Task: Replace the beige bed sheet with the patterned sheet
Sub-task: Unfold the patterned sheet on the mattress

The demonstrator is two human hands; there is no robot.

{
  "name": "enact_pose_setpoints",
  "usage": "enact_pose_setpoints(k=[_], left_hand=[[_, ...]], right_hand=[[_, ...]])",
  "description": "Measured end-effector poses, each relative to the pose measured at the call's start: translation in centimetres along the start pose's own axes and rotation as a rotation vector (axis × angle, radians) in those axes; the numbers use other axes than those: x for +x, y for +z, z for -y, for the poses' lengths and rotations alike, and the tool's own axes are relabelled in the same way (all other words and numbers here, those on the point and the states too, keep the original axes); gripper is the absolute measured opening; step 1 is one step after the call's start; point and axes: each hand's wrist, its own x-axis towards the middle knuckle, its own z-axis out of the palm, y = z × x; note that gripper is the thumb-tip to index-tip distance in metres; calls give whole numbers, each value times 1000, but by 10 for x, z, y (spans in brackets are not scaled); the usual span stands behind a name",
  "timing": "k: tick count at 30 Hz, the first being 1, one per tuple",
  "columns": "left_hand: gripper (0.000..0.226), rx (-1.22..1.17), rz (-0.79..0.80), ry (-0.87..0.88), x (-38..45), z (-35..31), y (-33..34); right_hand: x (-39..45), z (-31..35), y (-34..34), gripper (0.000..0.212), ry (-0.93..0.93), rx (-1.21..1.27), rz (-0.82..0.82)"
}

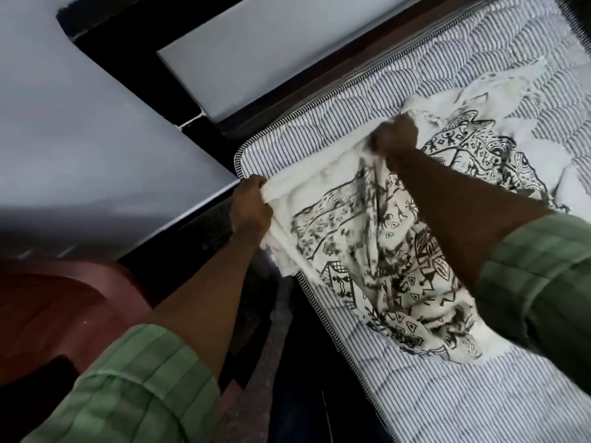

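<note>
Patterned sheet (377, 251): cream cloth with black figures and triangles, bunched on the striped mattress (447, 394) near its corner; you hold it by one edge, stretched between your two hands.
Writing: none readable on the cloth or mattress; the print is pictures only.
Sleeves: your green sleeves (144, 385) are rolled up on both forearms, and the right one runs off the frame edge.
Left hand (251, 209): your arm reaches forward past the mattress side; the grip is curled tight round the sheet's edge, just off the mattress corner.
Right hand (395, 135): farther out over the bed, a fisted grip bunching the cloth; your fingertips are buried in the folds.
Hard to make out: motion blur smears the pattern between your hands; the sheet's far end lies crumpled beyond your right hand.
Beside the bed: a reddish-brown object (48, 302) at lower left, cut off.
Far side: pale wall panels (96, 123) with dark gaps behind the mattress.
</note>
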Motion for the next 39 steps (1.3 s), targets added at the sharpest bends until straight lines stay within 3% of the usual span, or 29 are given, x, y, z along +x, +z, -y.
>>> enact_pose_setpoints(k=[2,4,6,8,10,12,14,18,21,23,25,27,30,32,34,36,39], left_hand=[[42,90,29,-79,4,-11,-2],[31,248,92,-147,6,-14,-2],[31,302,172,-284,10,-10,-2],[39,207,214,-465,20,-8,-3],[45,135,199,-536,30,-8,-5],[47,104,125,-549,42,-11,-10],[45,58,37,-560,55,-10,-15],[34,-232,-82,-538,66,-9,-13],[57,-447,-110,-472,48,-8,-2],[71,-268,-55,-398,33,-6,7],[86,26,21,-367,19,-8,13],[87,221,140,-403,12,-7,14],[60,227,278,-521,17,2,5],[50,112,262,-640,26,9,-4],[38,-149,157,-747,41,11,-14],[23,-420,-47,-786,58,9,-27],[29,-500,-349,-730,80,15,-44]], right_hand=[[8,20,-15,60,94,367,-91],[5,24,-17,78,86,538,-60],[-14,14,-5,86,-102,289,-79],[-42,-5,22,68,-379,-44,-26],[-70,-15,51,34,-525,-345,234],[-84,-18,76,26,-565,-468,515],[-87,-11,91,43,-561,-430,585],[-83,25,103,99,-571,-344,490],[-79,49,107,118,-604,-415,439],[-72,55,113,121,-618,-452,426],[-65,59,119,117,-585,-463,409],[-61,65,128,95,-562,-463,443],[-60,73,139,31,-604,-538,477],[-60,74,144,15,-624,-516,375],[-61,75,144,10,-625,-386,263],[-63,79,144,12,-639,-248,202],[-62,84,145,20,-586,-105,204]])
